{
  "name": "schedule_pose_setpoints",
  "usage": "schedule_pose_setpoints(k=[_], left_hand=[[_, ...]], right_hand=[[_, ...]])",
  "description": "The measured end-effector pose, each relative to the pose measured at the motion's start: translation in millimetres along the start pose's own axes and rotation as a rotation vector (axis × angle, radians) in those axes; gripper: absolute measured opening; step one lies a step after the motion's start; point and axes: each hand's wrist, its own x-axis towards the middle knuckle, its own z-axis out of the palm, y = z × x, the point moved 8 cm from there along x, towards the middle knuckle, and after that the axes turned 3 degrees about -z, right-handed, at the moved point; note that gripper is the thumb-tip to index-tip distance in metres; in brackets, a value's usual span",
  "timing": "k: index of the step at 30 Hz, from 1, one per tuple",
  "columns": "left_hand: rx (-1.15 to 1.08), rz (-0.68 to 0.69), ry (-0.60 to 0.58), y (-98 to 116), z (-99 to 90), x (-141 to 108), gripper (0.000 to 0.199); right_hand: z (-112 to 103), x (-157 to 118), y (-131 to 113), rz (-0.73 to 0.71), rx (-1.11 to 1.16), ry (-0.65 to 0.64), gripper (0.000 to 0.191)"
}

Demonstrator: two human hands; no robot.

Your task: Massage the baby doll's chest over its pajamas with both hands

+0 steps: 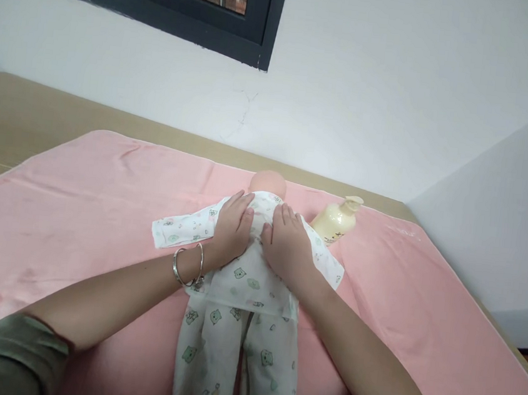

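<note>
A baby doll (268, 184) lies on a pink blanket, its head toward the wall. It wears a white printed shirt (240, 283) and matching trousers (270, 355). My left hand (234, 227) rests flat on the left side of the shirt's chest, fingers stretched out. On the other side my right hand (288, 245) lies flat in the same way. Both thumbs point toward the middle of the chest, with a narrow gap between the hands. The shirt's sleeves spread out to either side. Two silver bangles circle my left wrist.
A pale yellow pump bottle (336, 221) leans beside the doll's right-hand sleeve. The pink blanket (84, 204) covers most of a wooden table (33, 104). Behind it stands a white wall (350, 93) with a dark-framed window (258, 27); another wall rises at the right.
</note>
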Motion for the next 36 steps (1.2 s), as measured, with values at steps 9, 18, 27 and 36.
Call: schedule_pose_setpoints(k=[9,18,27,36], left_hand=[[0.205,0.095,-0.038,5.8,13.1,1.9,0.046],[0.352,0.208,-0.115,25.8,15.8,-3.2,0.040],[0.452,0.174,-0.222,15.7,14.7,22.0,0.022],[0.569,0.291,-0.248,49.3,15.0,-17.5,0.033]], right_hand=[[12.0,13.7,13.8,-0.031,0.205,-0.053,0.062],[5.8,17.8,19.8,0.022,0.085,-0.098,0.063],[-4.2,-10.0,-14.6,-0.072,-0.048,-0.047,0.056],[6.3,19.6,25.6,0.048,-0.004,-0.104,0.060]])
